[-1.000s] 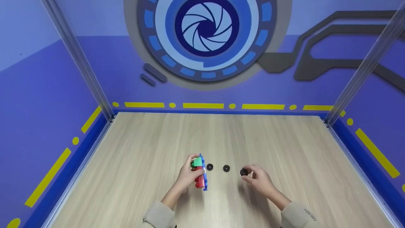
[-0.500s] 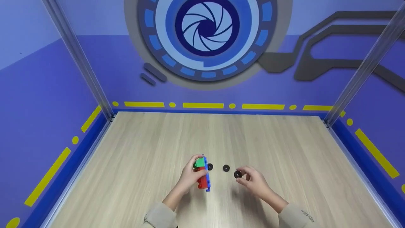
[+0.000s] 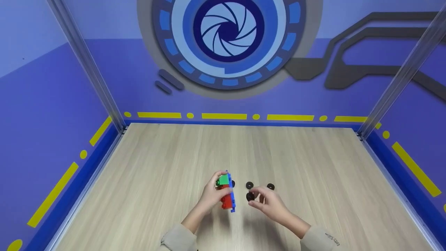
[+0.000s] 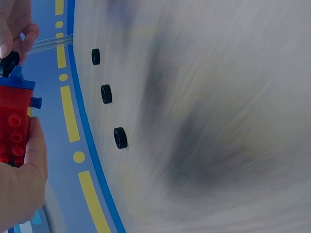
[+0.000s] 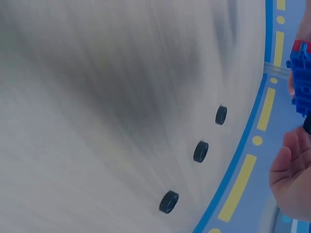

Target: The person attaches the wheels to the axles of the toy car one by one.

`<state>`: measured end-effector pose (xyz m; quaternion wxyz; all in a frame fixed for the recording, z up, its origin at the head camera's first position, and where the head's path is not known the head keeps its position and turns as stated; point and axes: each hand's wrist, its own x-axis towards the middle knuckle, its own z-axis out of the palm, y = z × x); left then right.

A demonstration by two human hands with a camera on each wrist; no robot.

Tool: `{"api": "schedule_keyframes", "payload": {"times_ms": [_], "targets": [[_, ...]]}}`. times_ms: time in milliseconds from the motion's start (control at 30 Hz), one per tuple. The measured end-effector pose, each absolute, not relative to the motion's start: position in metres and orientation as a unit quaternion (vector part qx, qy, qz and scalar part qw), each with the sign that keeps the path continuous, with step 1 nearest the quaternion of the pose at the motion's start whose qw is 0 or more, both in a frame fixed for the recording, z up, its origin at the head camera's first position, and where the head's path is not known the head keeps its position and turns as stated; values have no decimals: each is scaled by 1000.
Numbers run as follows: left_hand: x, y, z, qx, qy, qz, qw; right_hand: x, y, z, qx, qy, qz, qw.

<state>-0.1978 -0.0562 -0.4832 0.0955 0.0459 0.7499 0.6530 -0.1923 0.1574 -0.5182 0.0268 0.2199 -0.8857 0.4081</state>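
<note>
My left hand grips a toy train built of red and green blocks on a blue chassis, tipped on its side so the blue base faces right. Between thumb and fingers, my right hand pinches a black toy wheel, a short gap right of the chassis. The right wrist view shows the blue underside with small pegs along its edges. In the left wrist view, the held wheel overlaps the end of the chassis, and a blue peg sticks out bare from its side.
Three more black wheels lie in a row on the wooden table: a left one partly hidden behind the train, a middle one and a right one. Blue printed walls enclose the table at the back and sides.
My right hand has carried its wheel left, toward the train, uncovering the right-hand wheel on the table. My left hand and the train have shifted slightly right, partly covering the left-hand wheel.
</note>
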Motion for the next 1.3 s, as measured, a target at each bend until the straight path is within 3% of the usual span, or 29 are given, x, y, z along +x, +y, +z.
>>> {"api": "schedule_keyframes", "payload": {"times_ms": [233,533,1067,1300], "targets": [[-208,-54,-507,51,757,645,93,-190,149,-514,255,-879,402,30],[-212,-53,-516,55,755,647,93,-186,141,-513,270,-865,423,-24],[-212,-50,-516,67,749,651,102,-182,133,-511,321,-856,404,27],[-203,-51,-497,78,741,657,112,-180,131,-510,322,-858,400,35]]}}
